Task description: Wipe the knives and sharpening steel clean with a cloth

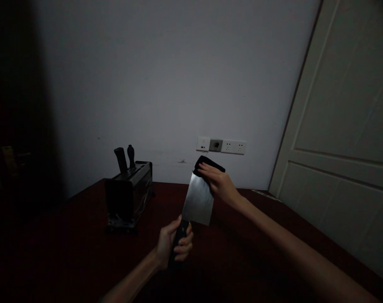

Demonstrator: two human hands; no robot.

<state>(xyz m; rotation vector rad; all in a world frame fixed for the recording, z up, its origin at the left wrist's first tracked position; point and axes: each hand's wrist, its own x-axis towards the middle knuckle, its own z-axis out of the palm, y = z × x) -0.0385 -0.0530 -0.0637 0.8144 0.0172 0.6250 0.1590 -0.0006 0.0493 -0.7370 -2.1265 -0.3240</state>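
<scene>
My left hand (175, 243) is wrapped round the black handle of a cleaver (199, 201), whose broad metal blade points up and away from me. At the top end of the blade, my right hand (217, 180) presses a black cloth (209, 162) against the metal. The fingers of that hand lie together over the cloth and hide part of it. Both hands are raised over the dark red table. The lower end of the handle fades into shadow.
To the left stands a knife block (128, 189) with two black-handled tools upright in its top. A row of sockets (221, 145) is on the wall behind. A pale panelled door (346, 139) borders the table (242, 252) on the right. The room is dim.
</scene>
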